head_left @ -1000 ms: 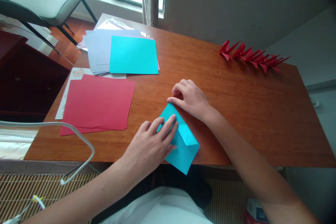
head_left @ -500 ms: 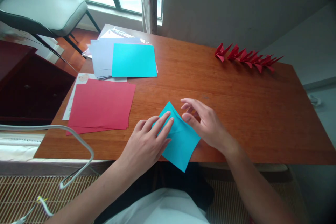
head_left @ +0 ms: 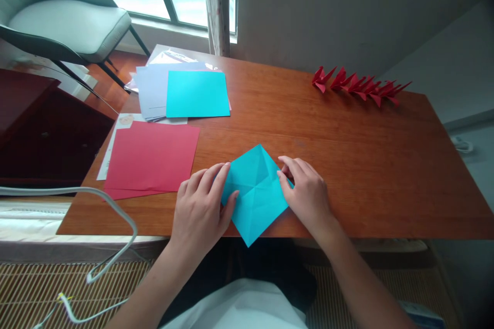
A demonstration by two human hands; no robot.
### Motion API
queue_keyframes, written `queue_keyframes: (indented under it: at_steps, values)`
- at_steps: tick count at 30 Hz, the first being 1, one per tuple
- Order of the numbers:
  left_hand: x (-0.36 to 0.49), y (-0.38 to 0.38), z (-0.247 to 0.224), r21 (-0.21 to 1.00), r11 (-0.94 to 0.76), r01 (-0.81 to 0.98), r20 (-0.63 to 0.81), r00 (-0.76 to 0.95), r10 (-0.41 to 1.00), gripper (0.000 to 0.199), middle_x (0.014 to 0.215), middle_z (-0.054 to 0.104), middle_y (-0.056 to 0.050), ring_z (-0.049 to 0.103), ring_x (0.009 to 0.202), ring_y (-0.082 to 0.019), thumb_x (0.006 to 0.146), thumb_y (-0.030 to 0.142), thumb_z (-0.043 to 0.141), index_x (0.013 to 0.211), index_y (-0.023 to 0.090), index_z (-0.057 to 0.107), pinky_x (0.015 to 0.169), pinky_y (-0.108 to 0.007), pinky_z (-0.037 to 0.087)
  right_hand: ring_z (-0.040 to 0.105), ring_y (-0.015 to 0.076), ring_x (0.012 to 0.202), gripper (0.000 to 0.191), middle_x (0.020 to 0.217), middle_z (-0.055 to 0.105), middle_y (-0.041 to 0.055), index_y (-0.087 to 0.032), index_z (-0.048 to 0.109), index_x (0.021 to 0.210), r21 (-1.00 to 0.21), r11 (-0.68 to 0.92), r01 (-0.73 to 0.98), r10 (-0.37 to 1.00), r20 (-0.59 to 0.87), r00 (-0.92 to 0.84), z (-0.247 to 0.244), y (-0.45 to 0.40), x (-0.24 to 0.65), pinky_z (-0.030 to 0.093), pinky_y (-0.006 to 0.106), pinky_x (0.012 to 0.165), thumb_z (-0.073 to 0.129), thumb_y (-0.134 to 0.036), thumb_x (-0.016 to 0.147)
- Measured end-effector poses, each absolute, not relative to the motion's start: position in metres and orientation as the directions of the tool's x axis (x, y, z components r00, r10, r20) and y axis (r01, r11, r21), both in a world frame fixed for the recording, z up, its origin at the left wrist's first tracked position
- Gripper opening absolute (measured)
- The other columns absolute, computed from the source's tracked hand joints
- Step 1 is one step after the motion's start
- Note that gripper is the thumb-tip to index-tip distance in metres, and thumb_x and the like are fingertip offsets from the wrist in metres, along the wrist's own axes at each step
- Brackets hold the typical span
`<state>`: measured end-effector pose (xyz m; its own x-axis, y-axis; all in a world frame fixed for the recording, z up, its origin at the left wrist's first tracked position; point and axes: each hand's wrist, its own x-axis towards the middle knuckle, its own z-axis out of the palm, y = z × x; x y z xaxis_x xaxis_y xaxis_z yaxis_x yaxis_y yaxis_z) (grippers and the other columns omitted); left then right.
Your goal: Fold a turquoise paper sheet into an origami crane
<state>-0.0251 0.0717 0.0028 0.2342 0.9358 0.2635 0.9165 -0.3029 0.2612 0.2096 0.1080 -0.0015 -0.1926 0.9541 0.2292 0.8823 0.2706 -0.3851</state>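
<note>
A square of bright blue paper [head_left: 250, 200] lies turned like a diamond at the table's front edge, its near corner jutting past the edge. Creases cross at its middle. My left hand [head_left: 203, 200] holds its left corner, the thumb on the near side and the fingers over the far side. At the right corner, my right hand [head_left: 306, 187] pinches the paper between thumb and fingers. Both hands hide the corners they hold.
Red paper sheets [head_left: 154, 157] lie left of my left hand. Behind them a blue sheet [head_left: 198, 93] tops some pale sheets [head_left: 150, 90]. Several folded red paper cranes [head_left: 357, 85] stand in a row at the back right. A white cable [head_left: 116, 203] loops at the left.
The blue paper has turned and lies flatter, showing its crossing creases. My left hand has shifted from its middle to the left corner; my right hand has closed on the right corner.
</note>
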Motion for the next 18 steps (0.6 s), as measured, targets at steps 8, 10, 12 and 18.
queue_keyframes:
  at_steps: [8,10,12,18]
  values:
    - [-0.016,0.084,0.002,0.398,-0.191,0.897,0.266,0.086,0.96,0.044,0.116,0.066,-0.009,0.068,0.094,-0.021,0.098,0.031,0.058,0.14,0.018,0.053,0.069,-0.029,0.051,0.058,0.0266,0.105,0.032,0.119,0.069,0.0128,-0.015,0.066,0.127,-0.091,0.494,0.865,0.846,0.28,-0.454,0.001,0.095,0.192,0.047,0.04,0.085,0.049,-0.01,0.1]
    - [-0.014,0.085,0.003,0.416,-0.159,0.895,0.282,0.039,0.958,0.039,0.107,0.067,-0.005,0.068,0.087,-0.019,0.097,0.028,0.059,0.136,0.02,0.057,0.063,-0.026,0.048,0.057,0.0271,0.106,0.033,0.122,0.069,0.013,-0.015,0.066,0.129,-0.101,0.522,0.847,0.836,0.257,-0.484,0.002,0.092,0.186,0.047,0.041,0.085,0.05,-0.011,0.1]
    - [-0.01,0.086,0.005,0.454,-0.157,0.877,0.325,0.001,0.946,0.036,0.097,0.067,-0.002,0.067,0.08,-0.016,0.097,0.025,0.06,0.132,0.02,0.059,0.062,-0.025,0.047,0.057,0.0281,0.109,0.033,0.126,0.067,0.0135,-0.014,0.065,0.13,-0.114,0.53,0.84,0.835,0.246,-0.493,0.003,0.089,0.181,0.048,0.041,0.086,0.053,-0.014,0.099]
    - [0.004,0.084,0.012,0.628,-0.193,0.754,0.281,0.011,0.96,0.029,0.093,0.068,-0.003,0.065,0.078,-0.015,0.098,0.024,0.057,0.125,0.016,0.063,0.072,-0.026,0.052,0.055,0.0294,0.112,0.035,0.135,0.065,0.0139,-0.013,0.065,0.132,-0.123,0.518,0.847,0.843,0.243,-0.48,0.001,0.086,0.175,0.048,0.043,0.088,0.053,-0.02,0.1]
